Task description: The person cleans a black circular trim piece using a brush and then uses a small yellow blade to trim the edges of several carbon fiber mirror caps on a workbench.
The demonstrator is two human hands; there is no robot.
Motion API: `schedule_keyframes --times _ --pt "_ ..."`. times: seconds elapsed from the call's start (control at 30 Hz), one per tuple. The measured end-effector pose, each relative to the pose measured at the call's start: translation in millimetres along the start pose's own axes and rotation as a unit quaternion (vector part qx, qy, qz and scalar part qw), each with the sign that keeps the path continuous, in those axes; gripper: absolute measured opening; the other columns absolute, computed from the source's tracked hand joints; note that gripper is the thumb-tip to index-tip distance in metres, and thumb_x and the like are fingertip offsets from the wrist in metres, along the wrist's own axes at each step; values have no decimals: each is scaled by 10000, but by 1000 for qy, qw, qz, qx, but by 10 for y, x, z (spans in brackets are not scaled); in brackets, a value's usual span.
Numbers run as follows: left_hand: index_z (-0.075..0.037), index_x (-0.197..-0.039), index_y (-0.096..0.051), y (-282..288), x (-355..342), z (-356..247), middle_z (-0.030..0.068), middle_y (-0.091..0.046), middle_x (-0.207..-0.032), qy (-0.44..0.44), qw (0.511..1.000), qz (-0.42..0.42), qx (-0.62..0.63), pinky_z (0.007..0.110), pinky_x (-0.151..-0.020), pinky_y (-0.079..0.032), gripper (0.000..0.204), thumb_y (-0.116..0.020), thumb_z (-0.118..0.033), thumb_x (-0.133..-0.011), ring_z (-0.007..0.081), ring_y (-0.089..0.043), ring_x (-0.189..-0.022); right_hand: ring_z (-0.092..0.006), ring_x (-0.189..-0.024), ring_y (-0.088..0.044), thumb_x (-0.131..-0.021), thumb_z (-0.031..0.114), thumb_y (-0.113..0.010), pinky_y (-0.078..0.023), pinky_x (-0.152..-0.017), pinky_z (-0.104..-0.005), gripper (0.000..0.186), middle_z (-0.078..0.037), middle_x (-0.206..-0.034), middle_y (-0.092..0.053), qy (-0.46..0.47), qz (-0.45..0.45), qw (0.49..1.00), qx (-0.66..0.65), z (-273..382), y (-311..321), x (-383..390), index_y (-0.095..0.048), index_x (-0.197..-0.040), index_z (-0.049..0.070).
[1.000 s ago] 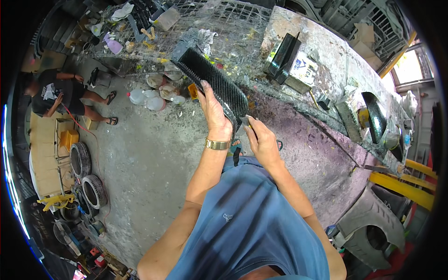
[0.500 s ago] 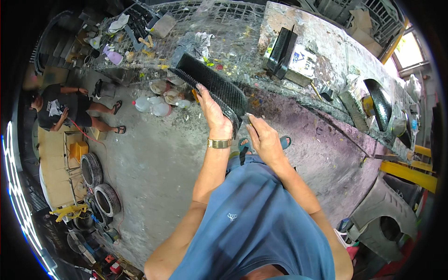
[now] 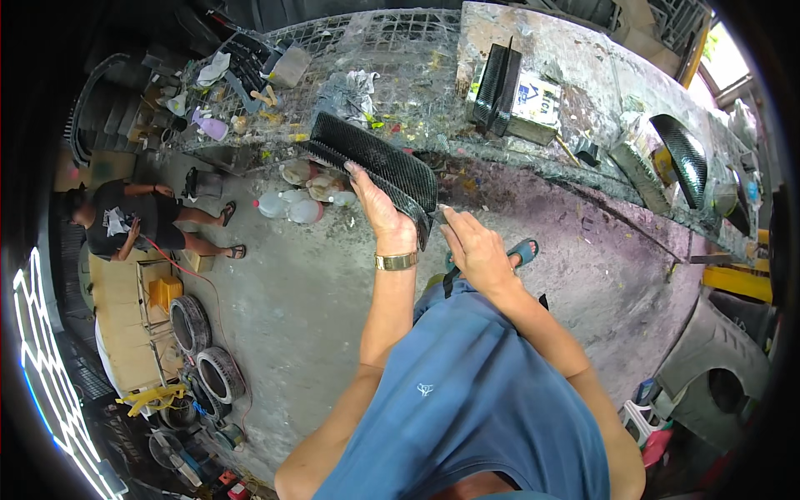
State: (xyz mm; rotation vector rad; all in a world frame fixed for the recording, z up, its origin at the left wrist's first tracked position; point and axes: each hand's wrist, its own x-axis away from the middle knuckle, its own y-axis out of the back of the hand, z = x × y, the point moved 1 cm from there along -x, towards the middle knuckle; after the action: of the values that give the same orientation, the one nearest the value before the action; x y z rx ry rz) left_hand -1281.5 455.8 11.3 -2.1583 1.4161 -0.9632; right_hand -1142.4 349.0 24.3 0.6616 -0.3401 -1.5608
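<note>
A long black carbon-fibre part (image 3: 379,158), channel-shaped with a raised wall, is held up in front of the bench. My left hand (image 3: 385,212) grips its lower side, thumb laid along the edge and a gold-coloured watch on the wrist. At the part's near right end is my right hand (image 3: 477,246), its fingers drawn together and the fingertips by the corner. Whatever those fingers pinch is too small and too hidden to name.
A stained workbench (image 3: 417,62) bears another carbon-fibre piece (image 3: 498,87) on a metal can (image 3: 535,108), and a curved glossy one (image 3: 679,158) further right. Plastic bottles (image 3: 287,206) stand below. At left are a person (image 3: 125,217) holding a red hose and several tyres (image 3: 221,375).
My view has shifted slightly, so the person and tyres sit further right in the picture. My hands and the carbon-fibre part keep nearly the same pose.
</note>
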Motion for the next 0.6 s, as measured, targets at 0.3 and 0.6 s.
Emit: schedule_keyframes --times 0.3,0.6 --pt "-124 -1332 -436 -15 73 13 10 -556 -1213 12 1000 18 7 355 -869 -523 508 -486 -472 -964 194 -580 -1044 -404 -692 -616 -898 164 -588 -501 -579 -478 330 -164 -905 -610 14 -1 1000 -6 -16 52 120 -557 -1197 30" --pt "-123 -1316 -443 -38 140 36 12 -578 -1153 13 1000 18 5 357 -833 -535 491 -476 -471 -969 189 -603 -970 -412 -692 -609 -888 150 -598 -499 -585 -483 331 -160 -882 -607 18 -5 1000 -10 -30 47 140 -559 -1199 46"
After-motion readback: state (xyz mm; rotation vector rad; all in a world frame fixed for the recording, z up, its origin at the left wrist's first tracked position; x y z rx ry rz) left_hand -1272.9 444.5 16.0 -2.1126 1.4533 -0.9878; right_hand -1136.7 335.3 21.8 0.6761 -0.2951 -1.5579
